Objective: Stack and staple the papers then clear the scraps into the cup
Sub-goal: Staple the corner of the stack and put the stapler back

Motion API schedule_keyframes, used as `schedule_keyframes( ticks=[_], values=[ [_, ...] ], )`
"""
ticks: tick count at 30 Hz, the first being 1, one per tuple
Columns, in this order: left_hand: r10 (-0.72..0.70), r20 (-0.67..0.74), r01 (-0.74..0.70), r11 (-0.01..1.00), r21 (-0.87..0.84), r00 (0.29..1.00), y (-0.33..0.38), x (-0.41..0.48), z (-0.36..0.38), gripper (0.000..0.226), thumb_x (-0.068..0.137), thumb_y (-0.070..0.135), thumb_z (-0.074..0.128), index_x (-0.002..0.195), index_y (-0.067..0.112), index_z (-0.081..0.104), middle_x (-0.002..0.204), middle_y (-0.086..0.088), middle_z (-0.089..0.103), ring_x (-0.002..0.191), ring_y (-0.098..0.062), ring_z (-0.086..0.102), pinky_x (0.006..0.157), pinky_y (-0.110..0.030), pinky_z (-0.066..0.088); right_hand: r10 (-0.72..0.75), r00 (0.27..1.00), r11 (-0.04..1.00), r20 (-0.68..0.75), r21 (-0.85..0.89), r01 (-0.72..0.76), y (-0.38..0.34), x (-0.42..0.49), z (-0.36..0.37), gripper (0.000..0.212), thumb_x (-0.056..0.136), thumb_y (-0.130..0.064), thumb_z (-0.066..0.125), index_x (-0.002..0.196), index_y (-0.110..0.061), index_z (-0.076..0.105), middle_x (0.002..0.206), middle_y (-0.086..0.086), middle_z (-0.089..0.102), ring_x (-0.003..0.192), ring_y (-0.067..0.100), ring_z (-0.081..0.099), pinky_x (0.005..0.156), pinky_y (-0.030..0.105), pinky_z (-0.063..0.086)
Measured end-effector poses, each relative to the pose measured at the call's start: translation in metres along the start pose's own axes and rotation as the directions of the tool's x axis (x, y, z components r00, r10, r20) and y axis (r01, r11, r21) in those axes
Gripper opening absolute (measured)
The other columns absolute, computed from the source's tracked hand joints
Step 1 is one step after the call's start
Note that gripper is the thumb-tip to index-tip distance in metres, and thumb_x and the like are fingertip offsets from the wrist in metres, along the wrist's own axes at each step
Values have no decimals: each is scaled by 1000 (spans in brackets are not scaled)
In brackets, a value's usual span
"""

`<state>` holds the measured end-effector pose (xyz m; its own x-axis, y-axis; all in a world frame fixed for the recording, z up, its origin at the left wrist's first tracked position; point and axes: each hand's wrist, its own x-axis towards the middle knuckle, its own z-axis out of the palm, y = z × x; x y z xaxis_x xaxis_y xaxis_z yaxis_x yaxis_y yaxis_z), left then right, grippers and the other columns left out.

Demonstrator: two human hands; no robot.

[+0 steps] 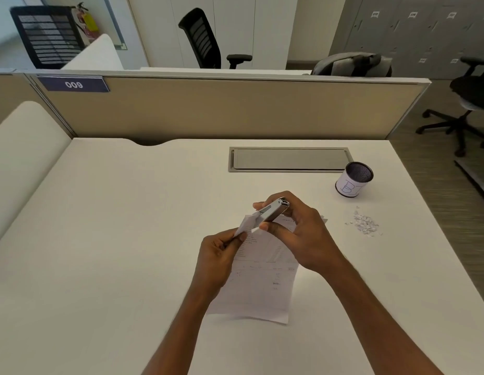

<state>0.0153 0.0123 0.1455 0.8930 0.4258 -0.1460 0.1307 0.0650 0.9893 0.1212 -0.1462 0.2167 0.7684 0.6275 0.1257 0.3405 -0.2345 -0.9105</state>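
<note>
So the stapler (270, 211) sits on a diagonal: its long axis runs from its back end, up and away to the right, down to the mouth, which points toward the person and to the left, right at the lifted corner of the papers (262, 288). The right grip (297, 231) is wrapped around it, with the thumb along the near side and the fingers curled over the far side, so the silver body pokes out of the top of the fist and the mouth end sticks out on the thumb side. The wrist is bent and the forearm comes in from the lower right. The left grip (216, 255) is just below and left of the stapler mouth. It pinches that same corner of the papers with its fingers curled in, and its forearm comes up from the bottom edge. The rest of the sheets lie flat on the table (113, 239), under and below both grips, long side running toward the person. A little pile of scraps (364, 224) lies on the table just right of the right grip. The cup (353, 180) stands upright beyond the scraps, up and right of that grip and apart from it.
</note>
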Motion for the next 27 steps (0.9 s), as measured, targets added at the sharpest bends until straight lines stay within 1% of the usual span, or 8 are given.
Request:
schedule_keyframes(
  ticks=[3,6,9,14,18,21,24,27],
  values=[
    [25,28,-25,1000,-4,999,3,-6,0,25,106,19,62,109,26,86,91,-2,84,77,-15,72,68,-31,52,-1,998,1000,57,-7,1,-4,-5,-3,21,94,-16,73,110,-20,60,115,-14,77,116,7,68,101,24,50],
    [44,39,-45,999,6,998,6,-10,2,28,106,19,62,106,34,86,94,-3,84,81,-27,75,71,-34,54,10,998,1000,68,-3,-9,-6,-9,-1,19,95,-19,72,109,-21,59,113,-12,77,113,7,69,97,14,49],
    [54,51,-55,998,13,997,7,-13,3,27,106,18,62,108,29,86,96,-3,84,92,-40,75,74,-38,56,40,998,999,45,-1,-40,-5,-12,2,18,95,-24,71,107,-25,58,113,-12,77,111,4,69,92,13,49],
    [60,62,-64,996,63,996,5,-16,1,26,107,17,61,107,24,86,95,-2,84,85,-28,77,72,-33,56,62,998,998,-10,19,-62,-5,-18,6,18,94,-24,72,105,-22,58,110,-10,76,107,6,69,95,27,54],
    [44,61,-49,995,82,997,2,-18,0,25,107,18,61,112,24,85,97,-1,84,86,-27,77,72,-34,55,62,997,997,-36,41,-60,-5,-23,10,19,93,-22,74,103,-18,58,108,-5,76,109,13,71,101,39,56],
    [38,69,-43,996,81,997,1,-19,0,25,107,17,61,112,22,85,97,-3,84,87,-28,77,73,-32,55,63,997,997,-47,42,-61,-4,-26,12,19,93,-19,75,102,-18,58,105,-5,76,107,13,71,100,37,56],
    [28,69,-33,997,69,997,0,-21,1,24,107,15,61,111,19,85,97,-2,84,83,-13,75,71,-25,55,84,992,996,-92,22,-82,-3,-28,16,18,93,-21,74,98,-21,57,102,-7,75,104,9,70,94,33,56],
    [27,62,-32,996,81,998,-1,-21,3,24,106,15,62,109,18,85,93,-2,84,78,-10,71,68,-23,52,96,988,995,-121,3,-96,-2,-29,17,17,93,-22,74,97,-21,58,103,-7,75,103,8,70,91,27,56]
  ],
)
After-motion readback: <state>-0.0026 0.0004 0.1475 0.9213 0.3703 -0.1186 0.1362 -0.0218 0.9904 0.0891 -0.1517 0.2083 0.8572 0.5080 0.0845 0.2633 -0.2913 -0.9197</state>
